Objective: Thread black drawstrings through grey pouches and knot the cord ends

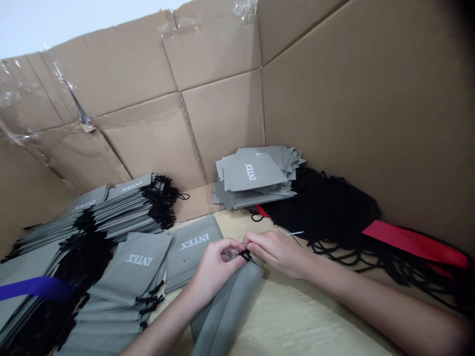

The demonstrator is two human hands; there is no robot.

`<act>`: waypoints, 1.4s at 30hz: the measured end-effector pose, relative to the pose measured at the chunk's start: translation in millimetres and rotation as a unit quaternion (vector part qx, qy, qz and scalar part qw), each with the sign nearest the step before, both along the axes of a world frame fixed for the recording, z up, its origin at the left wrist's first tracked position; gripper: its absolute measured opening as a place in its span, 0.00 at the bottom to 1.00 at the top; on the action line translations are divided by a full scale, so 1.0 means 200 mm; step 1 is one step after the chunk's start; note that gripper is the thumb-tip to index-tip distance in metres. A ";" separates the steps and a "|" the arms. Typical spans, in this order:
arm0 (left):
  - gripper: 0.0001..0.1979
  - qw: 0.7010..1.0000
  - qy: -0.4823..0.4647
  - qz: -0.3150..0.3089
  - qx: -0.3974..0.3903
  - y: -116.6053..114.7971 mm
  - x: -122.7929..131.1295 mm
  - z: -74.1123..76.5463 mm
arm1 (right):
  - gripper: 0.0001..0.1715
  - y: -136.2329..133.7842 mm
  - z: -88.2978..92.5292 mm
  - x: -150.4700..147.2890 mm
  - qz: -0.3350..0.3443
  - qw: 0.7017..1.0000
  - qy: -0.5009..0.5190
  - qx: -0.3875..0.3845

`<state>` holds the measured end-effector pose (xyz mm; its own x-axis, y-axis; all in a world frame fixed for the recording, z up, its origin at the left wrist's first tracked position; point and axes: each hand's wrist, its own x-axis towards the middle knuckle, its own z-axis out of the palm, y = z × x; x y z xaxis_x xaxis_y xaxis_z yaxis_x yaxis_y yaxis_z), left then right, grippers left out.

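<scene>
A grey drawstring pouch (226,309) hangs down from between my hands, its top edge bunched. My left hand (215,269) pinches that top edge, where a short black cord (245,255) shows in small loops. Against it, my right hand (276,252) is closed with thumb and forefinger on the cord. A thin pale rod (296,233) sticks out behind the right hand; how it is held is hidden. Just left of my left hand lies a flat grey pouch (185,267) printed INTEX.
Grey pouches with black cord ends form a fanned stack (118,301) and a tall pile (118,212) at left, near a blue strip (37,288). More pouches (256,173) lie at the back. Black cords (326,198) with a red strip (411,243) lie right. Cardboard walls (222,113) surround the table.
</scene>
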<state>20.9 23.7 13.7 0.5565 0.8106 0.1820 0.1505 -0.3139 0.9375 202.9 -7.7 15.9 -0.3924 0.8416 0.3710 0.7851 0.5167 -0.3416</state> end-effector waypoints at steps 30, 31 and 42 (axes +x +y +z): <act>0.18 0.986 -0.020 0.020 -0.162 -0.04 0.00 0.04 | 0.21 0.04 -0.04 -0.02 -0.032 0.985 0.155 -0.068; 0.18 0.988 -0.017 0.015 -0.154 -0.03 0.00 0.03 | 0.21 0.04 -0.04 -0.02 -0.033 0.983 0.167 -0.074; 0.20 0.992 -0.007 -0.008 -0.124 -0.01 0.01 0.00 | 0.19 0.01 -0.02 -0.01 0.082 0.967 0.209 -0.121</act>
